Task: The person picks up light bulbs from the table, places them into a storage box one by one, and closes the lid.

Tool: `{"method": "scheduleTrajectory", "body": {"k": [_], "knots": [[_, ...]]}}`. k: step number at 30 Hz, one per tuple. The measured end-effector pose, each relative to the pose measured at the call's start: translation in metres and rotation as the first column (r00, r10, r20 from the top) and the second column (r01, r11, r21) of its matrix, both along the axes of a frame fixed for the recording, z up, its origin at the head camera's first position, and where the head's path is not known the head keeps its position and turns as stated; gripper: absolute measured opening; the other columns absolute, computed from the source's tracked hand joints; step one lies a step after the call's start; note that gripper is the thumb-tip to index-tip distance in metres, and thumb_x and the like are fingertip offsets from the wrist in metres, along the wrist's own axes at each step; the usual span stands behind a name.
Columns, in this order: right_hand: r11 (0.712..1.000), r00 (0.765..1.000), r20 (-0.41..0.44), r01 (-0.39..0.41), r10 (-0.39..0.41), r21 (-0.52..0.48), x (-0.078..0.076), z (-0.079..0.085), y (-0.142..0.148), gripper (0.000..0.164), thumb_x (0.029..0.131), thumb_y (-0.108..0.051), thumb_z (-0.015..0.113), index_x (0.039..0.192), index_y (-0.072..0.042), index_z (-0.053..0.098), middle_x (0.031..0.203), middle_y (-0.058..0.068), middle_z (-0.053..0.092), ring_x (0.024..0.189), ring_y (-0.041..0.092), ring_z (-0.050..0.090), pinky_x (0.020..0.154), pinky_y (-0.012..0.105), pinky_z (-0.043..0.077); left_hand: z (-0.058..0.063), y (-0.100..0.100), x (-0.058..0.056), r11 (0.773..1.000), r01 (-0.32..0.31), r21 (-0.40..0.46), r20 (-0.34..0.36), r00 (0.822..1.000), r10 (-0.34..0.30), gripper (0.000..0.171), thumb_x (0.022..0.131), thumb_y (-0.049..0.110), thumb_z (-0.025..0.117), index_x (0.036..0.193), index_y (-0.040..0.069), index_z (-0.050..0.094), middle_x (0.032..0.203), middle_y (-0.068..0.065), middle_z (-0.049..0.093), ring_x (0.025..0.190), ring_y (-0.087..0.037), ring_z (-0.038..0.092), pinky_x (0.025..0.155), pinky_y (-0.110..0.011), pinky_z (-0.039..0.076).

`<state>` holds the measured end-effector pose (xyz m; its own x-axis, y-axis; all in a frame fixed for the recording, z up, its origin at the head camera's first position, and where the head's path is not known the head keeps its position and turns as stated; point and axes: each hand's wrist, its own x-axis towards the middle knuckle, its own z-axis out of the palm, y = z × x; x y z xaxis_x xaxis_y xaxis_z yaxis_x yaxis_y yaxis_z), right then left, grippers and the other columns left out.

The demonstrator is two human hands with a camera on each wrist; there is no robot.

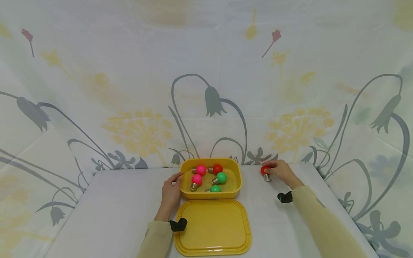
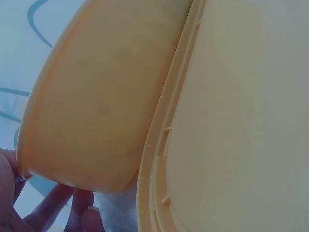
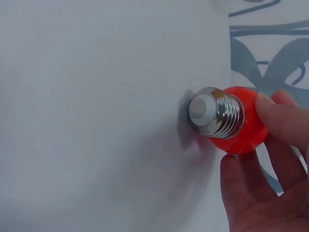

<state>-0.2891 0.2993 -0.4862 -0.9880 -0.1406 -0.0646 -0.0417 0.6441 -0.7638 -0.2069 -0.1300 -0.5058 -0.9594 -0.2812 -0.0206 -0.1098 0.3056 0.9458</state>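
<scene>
My right hand holds a red light bulb by its round globe, between thumb and fingers. Its silver screw base points away from the palm, close to the white tabletop. At the left end of a yellow plastic box, my left hand touches the side near the rim with loosely bent fingers. Inside the box lie two pink bulbs, a red bulb and two green bulbs, the nearer green one partly hidden by the front wall.
A flat yellow lid lies directly in front of the box, near my left wrist. Behind the table hangs a pale cloth printed with grey and yellow flowers, which also covers both sides.
</scene>
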Motion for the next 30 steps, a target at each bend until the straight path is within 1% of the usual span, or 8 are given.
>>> {"method": "scheduleTrajectory", "body": {"k": [1,3,7,10,14,21,25,30], "knots": [[1.000,1.000,0.002,0.010,-0.010,-0.001,0.001,-0.001,-0.001,0.033,0.091,-0.006,0.068,0.123,0.004,0.068,0.123,0.026,0.063,0.113,0.039,0.056,0.090,0.044,0.045,0.000,0.000,0.000,1.000,0.001,-0.001,0.000,1.000,-0.001,0.030,0.105,0.021,0.051,0.129,0.012,0.068,0.114,-0.013,0.062,0.110,-0.028,0.053,0.100,-0.043,0.046],[1.000,1.000,-0.007,0.019,-0.019,0.004,0.004,-0.002,-0.003,0.031,0.092,-0.006,0.068,0.121,0.003,0.069,0.123,0.026,0.063,0.113,0.040,0.056,0.090,0.044,0.045,0.000,0.000,0.000,1.000,0.002,0.001,0.000,1.000,-0.002,0.031,0.105,0.021,0.051,0.129,0.013,0.068,0.115,-0.013,0.062,0.111,-0.028,0.053,0.100,-0.042,0.046],[0.999,0.998,-0.051,0.037,-0.036,0.012,0.009,-0.004,-0.007,0.028,0.092,-0.005,0.067,0.119,0.003,0.070,0.123,0.028,0.063,0.114,0.042,0.056,0.092,0.048,0.045,0.002,-0.001,0.001,1.000,0.006,-0.002,-0.006,1.000,-0.006,0.031,0.105,0.021,0.050,0.129,0.012,0.068,0.117,-0.013,0.062,0.113,-0.028,0.053,0.101,-0.043,0.046],[0.998,0.996,-0.061,0.063,-0.062,0.003,0.011,-0.008,-0.006,0.029,0.093,-0.007,0.067,0.121,0.003,0.069,0.125,0.026,0.062,0.117,0.043,0.055,0.096,0.051,0.043,0.003,-0.001,0.001,1.000,0.007,-0.006,-0.010,1.000,-0.007,0.031,0.105,0.021,0.050,0.129,0.011,0.068,0.116,-0.013,0.062,0.112,-0.027,0.053,0.100,-0.043,0.046],[0.993,0.993,-0.032,0.108,-0.110,-0.052,0.012,-0.012,-0.005,0.033,0.095,-0.011,0.066,0.125,0.002,0.067,0.129,0.024,0.061,0.123,0.041,0.052,0.101,0.052,0.040,0.004,0.000,0.002,1.000,0.009,-0.002,-0.006,1.000,-0.009,0.031,0.105,0.021,0.050,0.130,0.011,0.067,0.117,-0.013,0.062,0.112,-0.027,0.053,0.100,-0.042,0.046],[0.982,0.987,0.014,0.158,-0.157,-0.099,0.014,-0.013,-0.008,0.034,0.097,-0.014,0.065,0.127,0.002,0.066,0.129,0.022,0.062,0.126,0.040,0.049,0.104,0.052,0.037,0.003,0.002,0.005,1.000,0.017,0.009,0.003,1.000,-0.017,0.032,0.106,0.020,0.050,0.131,0.011,0.066,0.117,-0.015,0.062,0.111,-0.028,0.053,0.100,-0.043,0.046],[0.977,0.983,0.023,0.184,-0.182,-0.111,0.014,-0.015,-0.009,0.035,0.097,-0.015,0.065,0.127,0.002,0.066,0.128,0.023,0.062,0.126,0.040,0.049,0.104,0.052,0.036,0.003,0.003,0.005,1.000,0.017,0.000,0.000,1.000,-0.017,0.032,0.106,0.020,0.049,0.131,0.011,0.066,0.116,-0.015,0.062,0.108,-0.027,0.053,0.098,-0.041,0.048],[0.974,0.981,0.004,0.196,-0.196,-0.114,0.015,-0.016,-0.011,0.036,0.097,-0.015,0.066,0.128,0.003,0.065,0.128,0.026,0.061,0.122,0.040,0.052,0.102,0.052,0.039,0.004,0.003,0.004,1.000,0.014,-0.012,-0.015,1.000,-0.014,0.032,0.106,0.020,0.049,0.130,0.011,0.067,0.115,-0.014,0.062,0.105,-0.025,0.054,0.093,-0.036,0.049]]}}
